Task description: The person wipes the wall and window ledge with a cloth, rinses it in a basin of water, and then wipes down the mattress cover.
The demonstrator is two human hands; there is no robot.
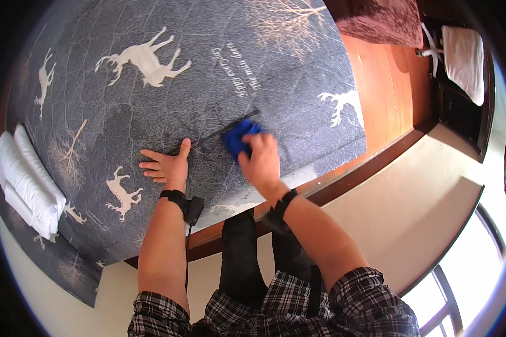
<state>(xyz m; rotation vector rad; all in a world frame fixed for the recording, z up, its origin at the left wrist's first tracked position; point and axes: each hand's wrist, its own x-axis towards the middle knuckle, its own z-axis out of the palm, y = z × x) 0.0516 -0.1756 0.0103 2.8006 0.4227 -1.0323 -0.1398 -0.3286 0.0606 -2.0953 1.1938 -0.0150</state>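
Observation:
My left hand (pixel 167 167) lies palm down on the grey bed sheet (pixel 202 106), fingers spread and holding nothing. To its right, my right hand (pixel 262 160) grips a blue hand-sized thing (pixel 238 136) against the sheet. Motion blurs this blue thing, so I cannot tell whether it is a bunched cloth or a small tool. A thin dark strip (pixel 213 136) runs slantwise along its far side, touching the sheet; whether the two are joined is unclear. White deer and pale trees are printed on the sheet.
White pillows (pixel 31 177) are stacked at the far left of the bed. Beyond the right bed edge lie an orange wooden surface (pixel 379 95) and a brown plush cover (pixel 376 22). A chair with a white cover (pixel 462 62) stands at the far right.

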